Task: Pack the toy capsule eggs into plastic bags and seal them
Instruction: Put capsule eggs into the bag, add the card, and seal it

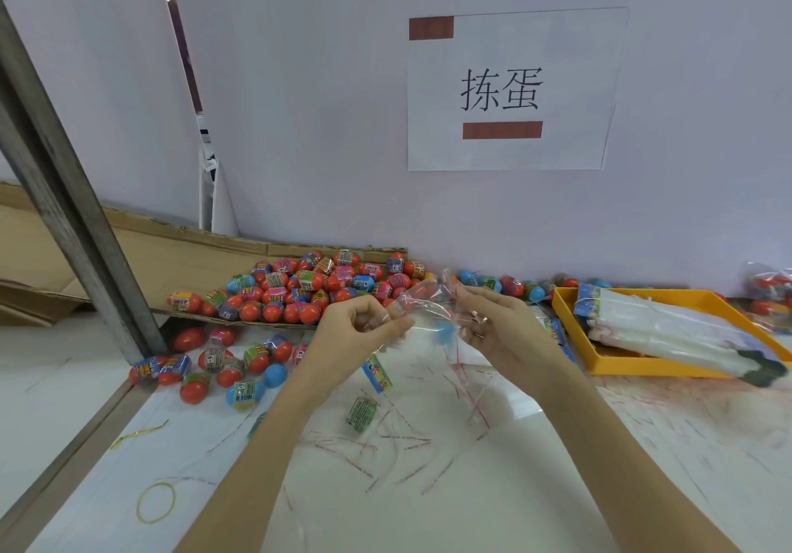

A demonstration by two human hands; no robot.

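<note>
Both hands, left [360, 329] and right [493, 323], pinching thin clear plastic bag [418, 301] between them; slippery film, might slip or tear.

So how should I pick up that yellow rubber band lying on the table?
The rubber band lies flat as an open loop on the white table, near its left edge. Come straight down from above and pinch one side of the thin ring between thumb and fingertip. It is probably too flat to grab from the side, so lifting one edge first should work best.
</note>
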